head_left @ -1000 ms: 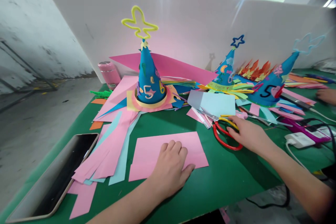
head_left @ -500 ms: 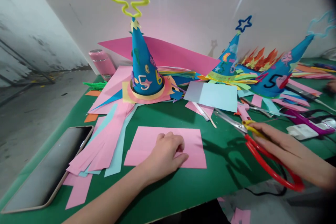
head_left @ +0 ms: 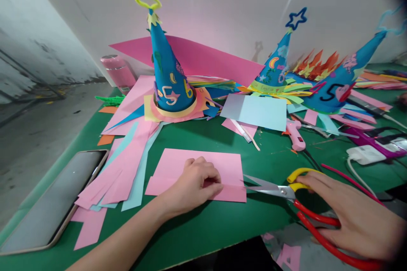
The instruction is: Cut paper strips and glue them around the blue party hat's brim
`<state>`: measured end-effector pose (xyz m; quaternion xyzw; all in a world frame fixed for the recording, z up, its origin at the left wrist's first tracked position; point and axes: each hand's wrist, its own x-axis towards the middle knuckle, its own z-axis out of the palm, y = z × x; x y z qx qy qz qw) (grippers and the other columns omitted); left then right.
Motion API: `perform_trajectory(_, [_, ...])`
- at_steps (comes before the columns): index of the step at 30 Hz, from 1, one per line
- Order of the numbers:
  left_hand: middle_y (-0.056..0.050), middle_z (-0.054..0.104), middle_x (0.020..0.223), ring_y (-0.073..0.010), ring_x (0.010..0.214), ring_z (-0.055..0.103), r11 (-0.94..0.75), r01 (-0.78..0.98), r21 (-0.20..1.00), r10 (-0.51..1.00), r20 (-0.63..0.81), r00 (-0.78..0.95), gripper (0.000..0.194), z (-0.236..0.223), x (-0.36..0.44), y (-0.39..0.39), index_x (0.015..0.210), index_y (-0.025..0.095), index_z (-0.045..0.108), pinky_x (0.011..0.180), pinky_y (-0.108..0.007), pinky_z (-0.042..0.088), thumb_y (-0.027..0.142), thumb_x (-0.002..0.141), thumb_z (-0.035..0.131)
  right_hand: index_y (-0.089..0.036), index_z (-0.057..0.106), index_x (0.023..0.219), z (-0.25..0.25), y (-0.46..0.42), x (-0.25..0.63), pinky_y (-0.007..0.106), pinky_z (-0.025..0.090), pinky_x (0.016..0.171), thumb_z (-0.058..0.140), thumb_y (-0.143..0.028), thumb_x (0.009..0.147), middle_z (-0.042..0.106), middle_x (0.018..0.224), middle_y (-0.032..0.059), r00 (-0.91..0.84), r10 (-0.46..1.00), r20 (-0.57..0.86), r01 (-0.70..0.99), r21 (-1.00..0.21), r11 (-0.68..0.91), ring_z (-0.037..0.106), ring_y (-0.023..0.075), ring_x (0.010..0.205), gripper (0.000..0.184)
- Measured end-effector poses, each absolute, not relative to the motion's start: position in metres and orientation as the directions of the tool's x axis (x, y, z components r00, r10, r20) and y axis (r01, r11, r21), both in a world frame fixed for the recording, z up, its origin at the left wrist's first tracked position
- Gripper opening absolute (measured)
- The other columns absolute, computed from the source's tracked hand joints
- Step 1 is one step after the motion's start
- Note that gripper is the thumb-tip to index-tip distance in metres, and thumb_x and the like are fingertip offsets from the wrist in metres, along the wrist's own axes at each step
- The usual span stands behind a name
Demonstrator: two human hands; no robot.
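Note:
A folded sheet of pink paper (head_left: 178, 163) lies on the green table in front of me. My left hand (head_left: 200, 180) rests on it with curled fingers, pressing the folded strip along its near edge. On the right, my right hand (head_left: 352, 207) grips scissors (head_left: 282, 192) with red and yellow handles. Their blades are spread, with the tips at the right edge of the pink paper, close to the fold. Whether the blades straddle the paper or merely touch it, I cannot tell.
A phone (head_left: 60, 199) and paper strips (head_left: 127, 165) lie left. Behind stand blue cone hats (head_left: 170, 84), a pink bottle (head_left: 119, 72) and a light blue sheet (head_left: 254, 112). A pink glue gun (head_left: 295, 135) and white plug (head_left: 365, 154) lie right. The table's front edge (head_left: 216, 250) is near me.
My right hand has brought the scissors down and left to the paper's right edge, and their blades have spread. My left hand stays on the paper. The view has shifted slightly.

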<state>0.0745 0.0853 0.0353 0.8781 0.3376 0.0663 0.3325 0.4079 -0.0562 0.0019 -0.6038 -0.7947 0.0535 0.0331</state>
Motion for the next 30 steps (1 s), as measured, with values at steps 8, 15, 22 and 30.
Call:
perform_trajectory(8, [0.003, 0.058, 0.066, -0.0153, 0.075, 0.049, -0.562, 0.553, 0.615, 0.649, -0.088, 0.756, 0.016, 0.033, 0.075, 0.085, 0.065, 0.018, 0.054, 0.083, -0.037, 0.033, 0.017, 0.081, 0.054, -0.024, 0.046, 0.125, 0.008, -0.051, 0.398, 0.046, 0.053, 0.085, 0.066, -0.032, 0.062, 0.055, 0.127, 0.013, -0.365, 0.93, -0.052, 0.926, -0.126, 0.356, 0.057, 0.0319, 0.111, 0.067])
perform_trajectory(15, [0.001, 0.06, 0.07, -0.0175, 0.076, 0.05, -0.568, 0.582, 0.581, 0.692, -0.046, 0.721, 0.015, 0.028, 0.08, 0.082, 0.066, 0.018, 0.055, 0.081, -0.039, 0.034, 0.018, 0.081, 0.052, -0.023, 0.05, 0.119, 0.028, -0.032, 0.379, 0.042, 0.051, 0.086, 0.063, -0.034, 0.071, 0.061, 0.115, 0.0097, -0.418, 0.904, -0.089, 0.899, -0.183, 0.398, 0.059, 0.0272, 0.105, 0.05])
perform_trajectory(22, [-0.004, 0.058, 0.121, -0.0246, 0.116, 0.046, -0.827, 0.413, 0.38, 0.49, 0.129, 0.862, 0.025, 0.02, 0.078, 0.072, 0.111, 0.027, 0.056, 0.094, -0.048, 0.025, 0.023, 0.094, 0.038, -0.022, 0.051, 0.115, 0.028, -0.032, 0.38, 0.04, 0.051, 0.084, 0.061, -0.033, 0.073, 0.061, 0.112, 0.0093, -0.416, 0.9, -0.132, 0.897, -0.225, 0.381, 0.058, 0.025, 0.103, 0.044])
perform_trajectory(30, [-0.006, 0.031, 0.147, -0.0286, 0.136, 0.024, -0.874, 0.363, 0.322, 0.357, -0.082, 0.931, 0.043, 0.021, 0.078, 0.07, 0.134, 0.026, 0.042, 0.106, -0.059, 0.009, 0.044, 0.096, 0.033, -0.02, 0.053, 0.119, 0.024, -0.034, 0.388, 0.039, 0.052, 0.084, 0.061, -0.032, 0.073, 0.061, 0.113, 0.0108, -0.487, 0.873, -0.019, 0.86, -0.184, 0.476, 0.06, 0.0261, 0.102, 0.048])
